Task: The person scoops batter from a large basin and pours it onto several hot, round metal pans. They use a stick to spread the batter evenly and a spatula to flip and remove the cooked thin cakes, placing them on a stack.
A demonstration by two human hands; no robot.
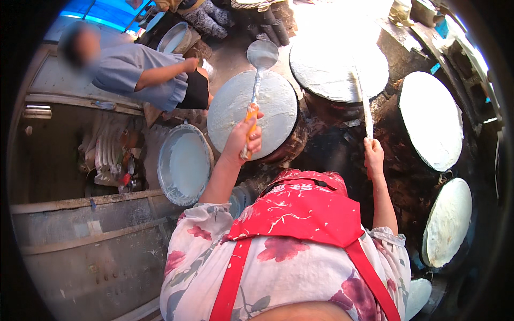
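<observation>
A metal ladle (263, 53) with an orange handle is gripped in my left hand (245, 136). Its bowl is over the far edge of a round griddle covered with white batter (273, 108). My right hand (374, 157) holds a long, thin, batter-coated stick (365, 104). The stick's far end reaches over a second round griddle with a white layer (333, 64), where glare hides its tip. Left of the near griddle stands a wide basin of white batter (184, 164).
Several more batter-covered griddles stand at the right, including one upper (431, 120) and one lower (447, 222). Another person (140, 76) stands at upper left near a metal bowl (174, 40). A bucket (239, 200) is beside my left forearm.
</observation>
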